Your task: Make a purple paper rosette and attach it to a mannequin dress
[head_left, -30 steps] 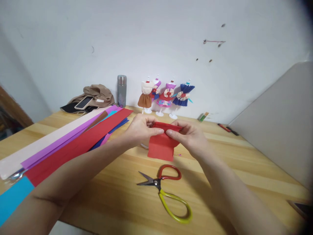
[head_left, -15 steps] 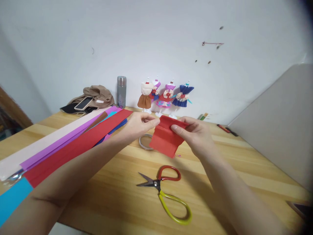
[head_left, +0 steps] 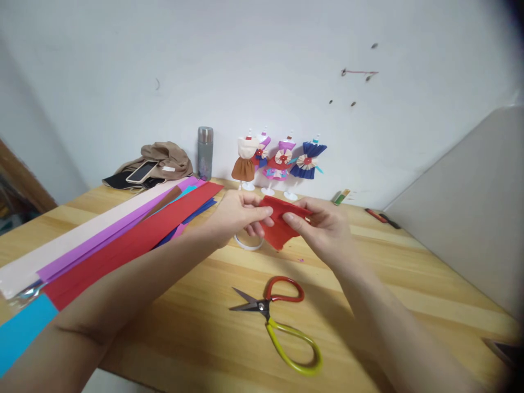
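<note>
A small folded piece of red crepe paper [head_left: 280,232] is held above the table between both hands. My left hand [head_left: 241,213] pinches its left edge, thumb on the near side. My right hand [head_left: 321,221] grips the upper right part between thumb and fingers. Behind and below the left fingers, a roll of tape [head_left: 248,245] lies partly hidden on the wood. Nearer to me, scissors [head_left: 262,307] with one red and one yellow handle rest with their blades spread, pointing left.
Long strips of coloured paper [head_left: 123,248] lie along the left under my left forearm. Several miniature paper dresses on stands [head_left: 282,158] line the wall. A grey flask [head_left: 205,153], a phone [head_left: 142,172] and brown cloth [head_left: 167,158] sit at the back left.
My left hand has shifted right and closed on the paper's left edge. The paper's lower flap hangs less wide and is tilted. The scissors lie as before.
</note>
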A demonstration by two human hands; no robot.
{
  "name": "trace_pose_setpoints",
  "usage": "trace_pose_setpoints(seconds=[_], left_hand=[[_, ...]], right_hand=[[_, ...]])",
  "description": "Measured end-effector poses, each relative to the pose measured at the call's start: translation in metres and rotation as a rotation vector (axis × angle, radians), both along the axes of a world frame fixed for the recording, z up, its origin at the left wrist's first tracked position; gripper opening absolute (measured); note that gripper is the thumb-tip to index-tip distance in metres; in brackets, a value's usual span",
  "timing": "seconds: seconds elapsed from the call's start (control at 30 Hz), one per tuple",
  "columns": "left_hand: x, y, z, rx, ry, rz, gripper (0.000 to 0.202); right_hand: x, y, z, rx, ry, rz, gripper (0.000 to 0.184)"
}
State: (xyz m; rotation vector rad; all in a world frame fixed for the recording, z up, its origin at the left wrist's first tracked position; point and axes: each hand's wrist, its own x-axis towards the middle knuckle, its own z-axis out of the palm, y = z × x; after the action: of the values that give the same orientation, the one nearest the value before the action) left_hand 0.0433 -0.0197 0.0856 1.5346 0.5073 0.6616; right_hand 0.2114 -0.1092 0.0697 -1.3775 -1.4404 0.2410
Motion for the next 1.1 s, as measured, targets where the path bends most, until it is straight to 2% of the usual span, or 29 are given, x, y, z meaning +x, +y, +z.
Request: trace_pose_setpoints(seconds=[0.2,0.27,0.4,0.53,0.63,0.77,0.93,1.0,1.1], left_hand=[[0.002,0.005,-0.001,0.152,-0.156,0.151,0.008],[0.002,0.008,-0.006,0.239,-0.219,0.166,0.009],[-0.002,0.010,-0.012,0.463,-0.325,0.177,0.012],[-0.008,0.010,-0.011,0.714,-0.336,0.234,0.011],[-0.011,0.009,-0.007,0.902,-0.377,0.229,0.011],[-0.011,0.011,-0.007,1.079,-0.430,0.209,0.016],[-0.007,0.015,-0.011,1.273,-0.571,0.235,0.015],[-0.006,0.011,-0.011,1.265,-0.560,0.233,0.014],[-0.004,0.000,-0.010,1.083,-0.458,0.228,0.014]], right_hand=[[0.014,0.000,0.005,0.246,0.088,-0.044,0.033],[0.019,-0.002,0.008,0.196,0.129,-0.010,0.037],[0.018,-0.003,0.009,-0.034,0.264,0.183,0.055],[0.003,-0.003,0.005,-0.085,0.359,0.303,0.069],[-0.009,-0.005,0.002,0.015,0.368,0.312,0.059],[-0.017,-0.007,-0.001,0.205,0.213,0.195,0.032],[-0.018,-0.004,-0.006,0.357,0.130,0.139,0.020],[-0.017,-0.002,-0.008,0.352,0.183,0.117,0.017],[-0.016,0.000,-0.010,0.291,0.336,0.155,0.016]])
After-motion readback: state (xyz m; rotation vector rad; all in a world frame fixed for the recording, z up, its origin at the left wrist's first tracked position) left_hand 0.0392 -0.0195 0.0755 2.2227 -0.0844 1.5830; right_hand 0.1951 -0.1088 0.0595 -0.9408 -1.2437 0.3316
